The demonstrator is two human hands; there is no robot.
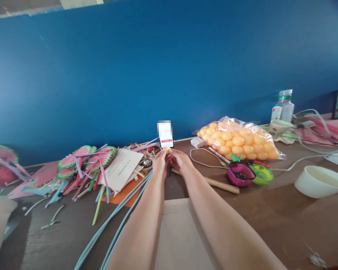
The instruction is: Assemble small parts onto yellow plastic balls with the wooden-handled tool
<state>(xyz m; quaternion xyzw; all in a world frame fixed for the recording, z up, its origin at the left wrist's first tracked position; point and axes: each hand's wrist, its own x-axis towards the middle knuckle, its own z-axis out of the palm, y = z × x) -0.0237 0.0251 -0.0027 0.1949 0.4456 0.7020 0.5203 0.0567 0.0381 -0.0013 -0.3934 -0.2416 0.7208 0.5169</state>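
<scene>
Both my arms reach forward over the brown table (270,217). My left hand (159,162) and my right hand (178,159) meet in the middle, fingers closed together around a small yellow-orange thing (168,150) that barely shows between the fingertips. A white phone (166,135) leans against the blue wall just behind the hands. A wooden stick (219,184) lies under my right wrist. A pale sheet (180,232) lies on the table beneath my forearms.
A clear bag of orange balls (238,140) sits at the right, with a purple dish (240,174), a green lid (261,174), a white bowl (318,182), a cable (205,157) and a bottle (284,107). Folded paper fans (87,159), coloured strips and light-blue tubes (121,213) clutter the left.
</scene>
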